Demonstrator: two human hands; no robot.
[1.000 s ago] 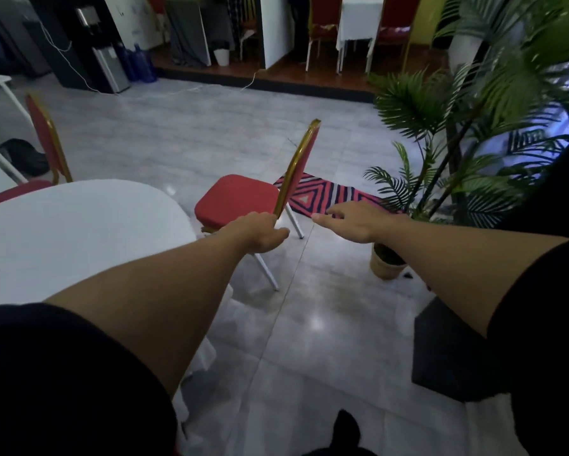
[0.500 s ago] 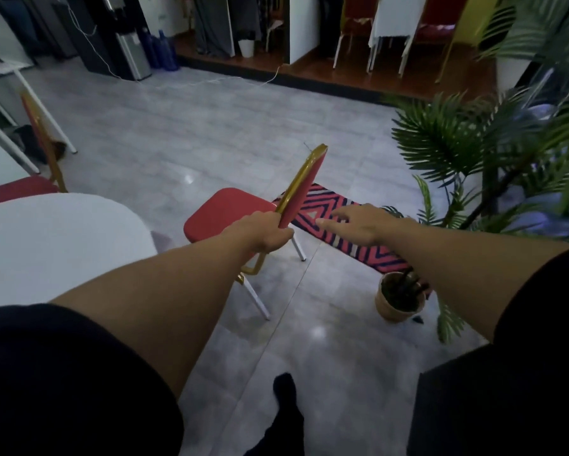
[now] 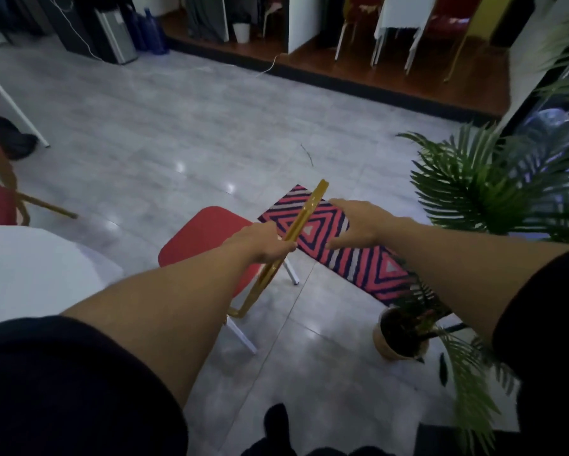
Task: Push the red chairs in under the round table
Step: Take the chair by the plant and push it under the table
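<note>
The red chair (image 3: pixel 207 238) stood in the middle of the frame, its seat facing the round white desk (image 3: pixel 30 271) at lower left. The left hand (image 3: pixel 263 241) held a closed grip on the gold backrest frame (image 3: pixel 296 235), whose long axis ran toward the upper right. The right hand (image 3: pixel 358 225) hovered open just right of it.

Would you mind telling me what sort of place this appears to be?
Probably a banquet or function hall: a round table in white cloth, gold-framed red chairs, and more clothed tables on a raised wooden floor behind.
</note>
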